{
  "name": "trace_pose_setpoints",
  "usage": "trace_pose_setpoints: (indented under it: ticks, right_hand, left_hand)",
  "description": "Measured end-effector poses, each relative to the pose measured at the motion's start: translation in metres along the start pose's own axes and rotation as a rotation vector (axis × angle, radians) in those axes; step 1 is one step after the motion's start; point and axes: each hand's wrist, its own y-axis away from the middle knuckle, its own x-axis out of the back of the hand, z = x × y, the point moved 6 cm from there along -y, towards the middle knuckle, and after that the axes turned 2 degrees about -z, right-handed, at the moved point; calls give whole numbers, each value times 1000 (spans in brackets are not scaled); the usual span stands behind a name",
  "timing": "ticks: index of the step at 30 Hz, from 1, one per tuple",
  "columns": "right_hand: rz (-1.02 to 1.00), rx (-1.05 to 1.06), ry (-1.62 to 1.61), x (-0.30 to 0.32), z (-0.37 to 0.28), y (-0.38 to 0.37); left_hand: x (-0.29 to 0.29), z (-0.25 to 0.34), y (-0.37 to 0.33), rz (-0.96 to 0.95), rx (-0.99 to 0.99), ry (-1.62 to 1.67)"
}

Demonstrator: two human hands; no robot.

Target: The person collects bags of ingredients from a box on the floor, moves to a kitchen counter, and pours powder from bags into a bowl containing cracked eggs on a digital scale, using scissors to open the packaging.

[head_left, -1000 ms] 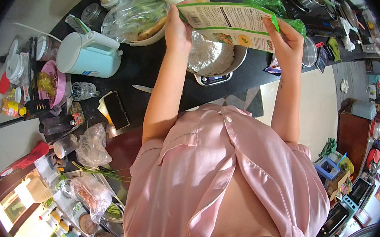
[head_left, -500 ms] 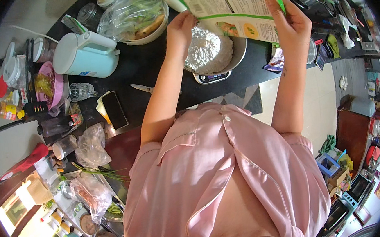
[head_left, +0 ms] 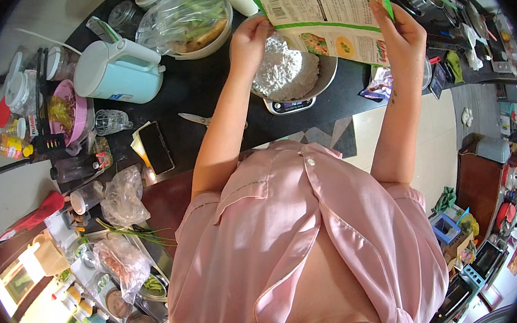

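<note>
Black countertop (head_left: 216,97) fills the upper half of a crowded kitchen, seen from above the person's head. Over it, both hands hold a flat green and white packet (head_left: 327,21) stretched between them, tilted, just above a metal bowl (head_left: 319,81). The left hand (head_left: 252,38) pinches the packet's lower left edge with fingers closed on it. The right hand (head_left: 403,33) grips the packet's right edge, thumb in front, fingers wrapped behind. Both forearms rise from a pink shirt (head_left: 303,250) at the bottom of the view.

The bowl holds a heap of white flour (head_left: 284,70) and stands on a small kitchen scale (head_left: 293,105) with a lit display. A knife (head_left: 196,119) lies on the counter just left of the scale. Farther left stand a pale blue electric kettle (head_left: 116,72), a small glass jar (head_left: 110,121) and a dark phone (head_left: 156,147). Behind the kettle sits a white bowl wrapped in clear plastic (head_left: 188,20), with green vegetables inside. Jars, a pink dish (head_left: 65,114) and crumpled plastic bags (head_left: 121,198) crowd the left edge.
</note>
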Motion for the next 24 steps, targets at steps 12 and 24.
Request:
trace_pose_setpoints:
  ticks: [12,24]
  right_hand:
    - [8,-129,-83,14,30,-3]
    - [29,-212,-172,17,41,2]
  left_hand:
    - [-6,8,5,7,97,83]
    - [-2,4,4,38,115,154]
